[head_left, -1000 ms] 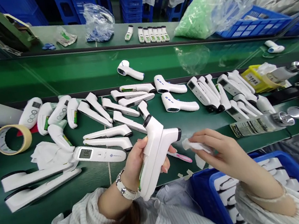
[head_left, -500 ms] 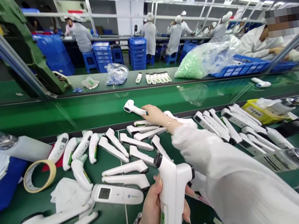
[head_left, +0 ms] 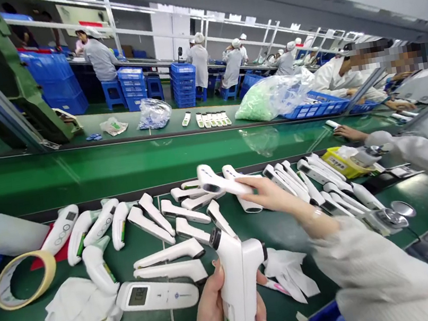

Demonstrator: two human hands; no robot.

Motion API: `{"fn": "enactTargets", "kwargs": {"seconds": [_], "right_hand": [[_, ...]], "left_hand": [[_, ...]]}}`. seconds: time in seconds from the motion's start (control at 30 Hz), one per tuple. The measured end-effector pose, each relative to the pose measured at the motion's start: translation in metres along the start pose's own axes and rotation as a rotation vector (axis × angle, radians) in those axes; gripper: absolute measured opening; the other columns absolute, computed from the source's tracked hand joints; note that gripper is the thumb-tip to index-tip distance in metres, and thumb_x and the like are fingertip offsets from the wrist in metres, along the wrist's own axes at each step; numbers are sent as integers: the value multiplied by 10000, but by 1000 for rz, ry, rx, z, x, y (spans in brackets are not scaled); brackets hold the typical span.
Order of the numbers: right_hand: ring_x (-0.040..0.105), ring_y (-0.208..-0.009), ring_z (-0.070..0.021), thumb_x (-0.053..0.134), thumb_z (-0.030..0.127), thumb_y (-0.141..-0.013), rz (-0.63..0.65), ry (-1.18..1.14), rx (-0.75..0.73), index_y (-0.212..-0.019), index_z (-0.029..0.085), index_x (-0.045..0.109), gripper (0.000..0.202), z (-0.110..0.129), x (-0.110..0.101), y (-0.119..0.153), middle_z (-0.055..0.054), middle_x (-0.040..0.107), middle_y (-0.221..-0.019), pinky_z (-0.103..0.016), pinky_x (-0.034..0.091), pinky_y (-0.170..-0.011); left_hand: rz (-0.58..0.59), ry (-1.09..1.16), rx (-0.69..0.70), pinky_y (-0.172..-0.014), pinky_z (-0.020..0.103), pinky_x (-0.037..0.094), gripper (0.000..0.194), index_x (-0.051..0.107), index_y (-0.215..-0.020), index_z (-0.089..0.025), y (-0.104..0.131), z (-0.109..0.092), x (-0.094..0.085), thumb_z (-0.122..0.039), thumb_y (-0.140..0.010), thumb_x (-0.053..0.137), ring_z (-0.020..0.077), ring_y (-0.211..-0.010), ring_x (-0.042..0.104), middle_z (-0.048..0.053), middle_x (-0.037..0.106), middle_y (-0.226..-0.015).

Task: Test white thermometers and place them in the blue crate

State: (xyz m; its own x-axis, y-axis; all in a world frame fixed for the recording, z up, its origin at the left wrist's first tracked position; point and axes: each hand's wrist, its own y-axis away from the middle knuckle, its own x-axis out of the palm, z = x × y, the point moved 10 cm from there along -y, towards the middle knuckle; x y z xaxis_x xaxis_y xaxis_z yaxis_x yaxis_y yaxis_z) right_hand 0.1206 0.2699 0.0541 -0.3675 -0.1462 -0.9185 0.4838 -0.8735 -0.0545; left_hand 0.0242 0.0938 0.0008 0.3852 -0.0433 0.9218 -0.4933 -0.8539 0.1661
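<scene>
Two white handheld thermometers (head_left: 238,280), side by side with their black-tipped heads up, are wrapped in my left hand (head_left: 210,311) at the bottom centre. My right hand (head_left: 265,191) pinches the handle end of another white thermometer (head_left: 217,181), its head pointing left, above the near edge of the green belt. Around my hands many white thermometers lie on the green table, among them one with a grey display (head_left: 157,294) left of my left hand. A crumpled white cloth (head_left: 290,270) lies right of my left hand.
A tape roll (head_left: 25,280) and a white cloth (head_left: 79,307) lie at left. Further right stand a yellow bin (head_left: 341,163) and a pump bottle. Across the belt (head_left: 118,166) are plastic bags and a blue basket (head_left: 316,105). A co-worker's hand (head_left: 350,133) reaches over the belt at right.
My right hand has drawn the thermometer back from the belt toward me. The view has shifted right. A co-worker's hand now touches a white device on the belt at right.
</scene>
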Motion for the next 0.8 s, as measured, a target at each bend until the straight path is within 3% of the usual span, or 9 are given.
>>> {"fn": "enactTargets", "kwargs": {"seconds": [0.13,0.23,0.3,0.37,0.47,0.53,0.67,0.73,0.8], "right_hand": [[567,-1111,-275,555,388,-834,122,-165,60,-1244,155,522,472,-48,5,109,-135,572,-1251,-386,484,-911],[581,-1087,-288,542,373,-841,112,-66,97,-1218,175,538,426,-68,15,146,-145,597,-1209,-432,500,-887],[534,-1146,-297,524,332,-849,-34,49,58,-1193,172,544,380,-58,13,152,-158,578,-1222,-501,456,-932],[520,-1150,-278,511,278,-855,-134,84,-37,-1179,168,539,342,-25,18,153,-160,573,-1202,-513,444,-935],[595,-921,-218,510,227,-856,24,39,-198,-1071,171,581,233,38,54,150,-113,630,-979,-381,505,-769],[590,-760,-190,510,200,-846,150,68,-230,-952,160,609,150,65,79,149,-77,621,-818,-311,475,-652],[534,-620,-148,526,165,-798,158,39,-140,-739,145,591,91,66,96,141,-36,567,-688,-251,392,-554],[520,-614,-135,505,162,-807,89,-127,-93,-720,149,568,109,55,89,135,-24,559,-696,-245,392,-555],[530,-653,-135,457,170,-851,-19,-308,-54,-843,148,574,119,43,71,132,-27,574,-758,-253,419,-592]], "left_hand": [[21,-23,-13,-472,200,374,509,669,-848,-64,-1,9,2,-485,-862,383,99,-459,522,132,646,-767],[45,-17,-55,-467,228,393,454,627,-942,-96,-3,19,1,-447,-877,346,130,-476,560,149,659,-880],[53,-26,-66,-482,240,409,421,596,-973,-108,-4,22,0,-426,-882,335,145,-492,576,154,663,-896],[60,-50,-56,-494,248,416,403,569,-998,-120,-4,21,0,-424,-884,329,149,-497,578,150,664,-897],[77,-113,-22,-489,247,402,392,555,-979,-127,-4,18,3,-433,-876,335,145,-495,567,143,660,-898],[86,-150,-9,-486,248,394,413,571,-948,-114,-3,17,5,-443,-869,334,143,-493,559,142,656,-893],[129,-185,-36,-475,245,365,508,616,-931,-60,-2,20,8,-460,-862,311,145,-500,553,162,650,-877],[148,-173,-48,-470,244,354,513,624,-951,-54,-1,21,8,-452,-857,314,147,-507,555,161,647,-890],[149,-153,-67,-472,248,354,491,628,-958,-63,-1,22,6,-449,-846,345,147,-514,558,154,642,-916]]}}
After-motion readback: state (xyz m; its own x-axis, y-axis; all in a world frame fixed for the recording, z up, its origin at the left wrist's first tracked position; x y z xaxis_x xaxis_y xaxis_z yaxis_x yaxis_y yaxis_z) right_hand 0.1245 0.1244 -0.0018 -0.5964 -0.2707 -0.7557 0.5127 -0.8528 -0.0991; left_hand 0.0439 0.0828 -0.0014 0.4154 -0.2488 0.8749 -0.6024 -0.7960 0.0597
